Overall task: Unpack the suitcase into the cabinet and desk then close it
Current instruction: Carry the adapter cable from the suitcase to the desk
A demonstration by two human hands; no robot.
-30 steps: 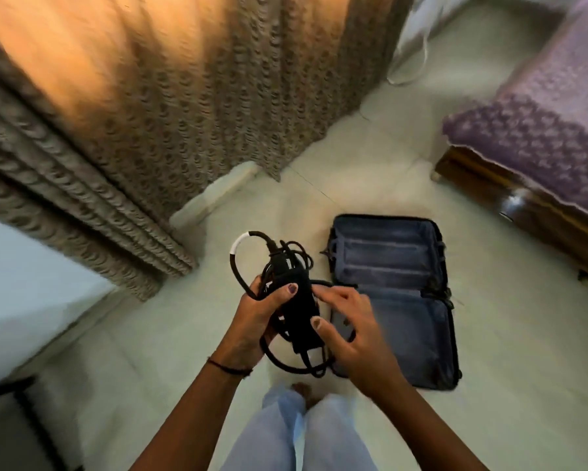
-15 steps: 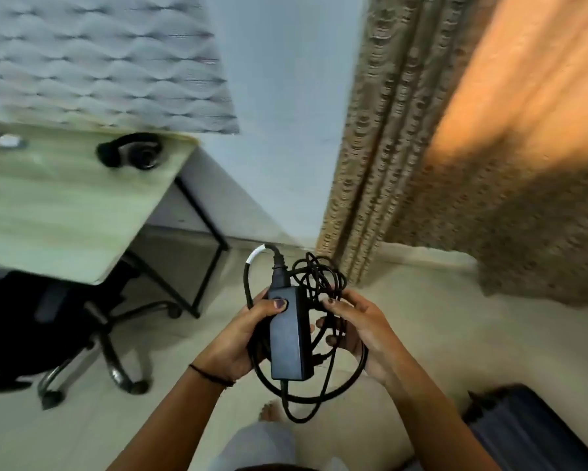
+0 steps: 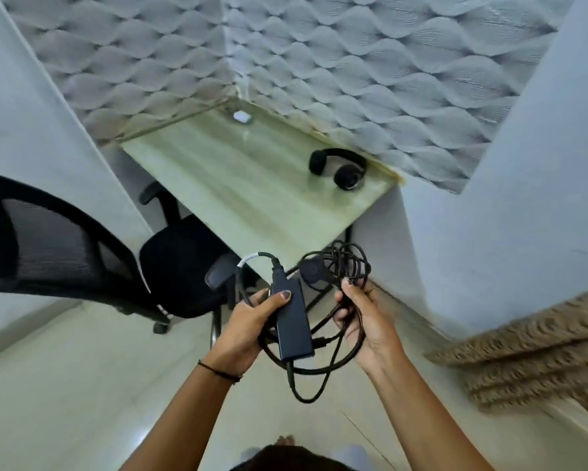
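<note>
Between both hands, above floor & just short of desk [image 3: 251,192]: charger, unpacked item in transit. L hand [image 3: 248,329] grips adapter brick [image 3: 296,331], thumb on top, fingers curled under. R hand [image 3: 367,321] pinches bunched cable loops [image 3: 357,266]; one loop hangs slack below brick. Desk top carries headphones [image 3: 347,176] near back-right edge & small white case [image 3: 242,116] at far corner. Office chair [image 3: 180,266] stands to left. Step in hand, by my judgement: set charger on desk. Best done thus: I gather slack loop w/ R hand so it can't snag chair arm, lower brick flat onto bare wood clear of headphones, then lay coil beside it.
</note>
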